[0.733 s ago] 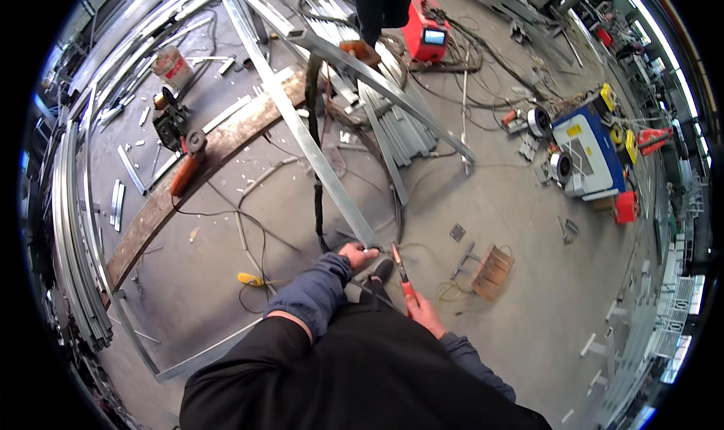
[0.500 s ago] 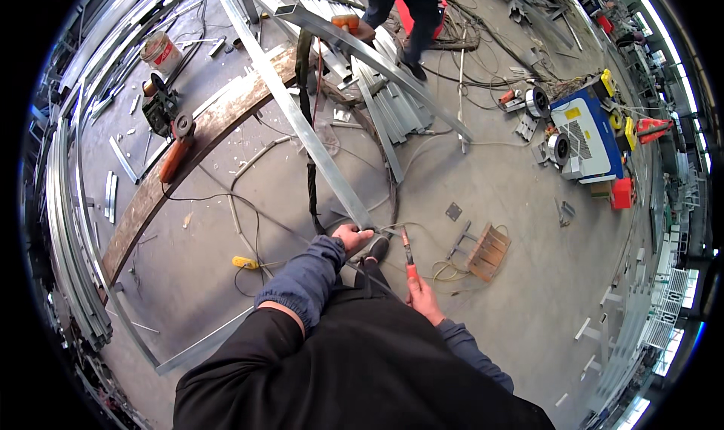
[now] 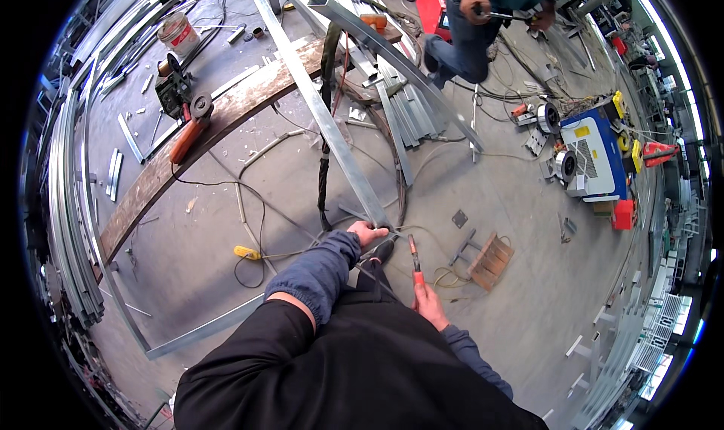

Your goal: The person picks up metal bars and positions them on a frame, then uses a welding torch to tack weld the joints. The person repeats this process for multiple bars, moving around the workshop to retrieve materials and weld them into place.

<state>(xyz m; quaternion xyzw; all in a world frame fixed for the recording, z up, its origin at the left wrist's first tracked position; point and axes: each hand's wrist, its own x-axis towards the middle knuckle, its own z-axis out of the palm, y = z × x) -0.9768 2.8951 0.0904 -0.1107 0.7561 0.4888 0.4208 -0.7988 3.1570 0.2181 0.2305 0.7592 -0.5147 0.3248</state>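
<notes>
My left hand (image 3: 367, 234) is closed around the lower end of a long galvanized steel tube (image 3: 332, 132), which slants away to the upper left. In my right hand (image 3: 430, 306) is the red handle of what looks like a welding electrode holder (image 3: 416, 266), its reddish tip pointing up beside the tube's end. A gap separates the tip from my left fingers. One dark shoe (image 3: 383, 250) shows just beyond my left hand. A second steel tube (image 3: 400, 61) crosses the first tube's far part.
A co-worker (image 3: 464, 34) stands far ahead, gripping a dark tool. A rusty curved beam (image 3: 226, 113) bears an orange angle grinder (image 3: 190, 134). Cables cross the floor, with a yellow socket block (image 3: 246, 253). A brown slatted piece (image 3: 490, 262) and blue-white machine (image 3: 592, 151) are right.
The co-worker has come further into view, with hands and a tool showing. The whole view has shifted slightly; my hands keep the same holds.
</notes>
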